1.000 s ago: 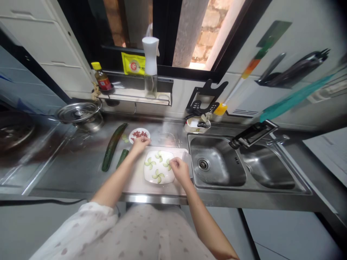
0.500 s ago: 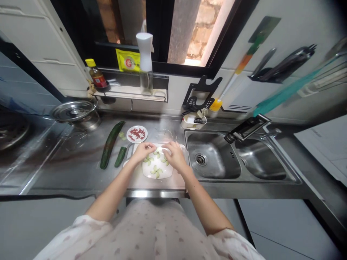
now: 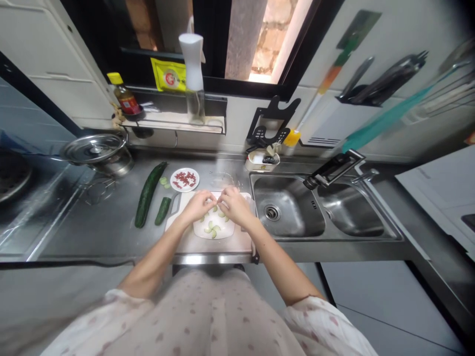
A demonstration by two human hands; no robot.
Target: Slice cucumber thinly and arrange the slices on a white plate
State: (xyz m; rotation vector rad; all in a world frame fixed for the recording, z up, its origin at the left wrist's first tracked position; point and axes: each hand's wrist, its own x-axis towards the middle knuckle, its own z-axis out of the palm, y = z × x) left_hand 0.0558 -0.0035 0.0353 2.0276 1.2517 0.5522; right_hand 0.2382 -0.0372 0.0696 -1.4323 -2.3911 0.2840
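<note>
Over the far part of a white plate point(image 3: 214, 236), my left hand point(image 3: 200, 205) and my right hand point(image 3: 234, 203) nearly meet at the fingertips. Both are closed in a pinch; whatever lies between the fingers is too small to make out. Pale green cucumber slices point(image 3: 212, 229) form a pinwheel near the plate's front, and more slices are partly covered by my hands. Under the plate lies a light cutting board point(image 3: 243, 241). To the left are a whole cucumber point(image 3: 150, 194), a cut cucumber piece point(image 3: 163, 211) and a few loose slices point(image 3: 165, 182).
A small white dish point(image 3: 184, 179) of chopped red bits stands behind the board. The double sink point(image 3: 289, 207) with its black faucet point(image 3: 334, 169) is at the right. A lidded steel pot point(image 3: 98, 151) stands back left, below a shelf point(image 3: 174, 122) with bottles.
My hands have drawn closer together, the right one moving left until the fingertips almost touch. The whole view has shifted slightly; the things on the counter stay put.
</note>
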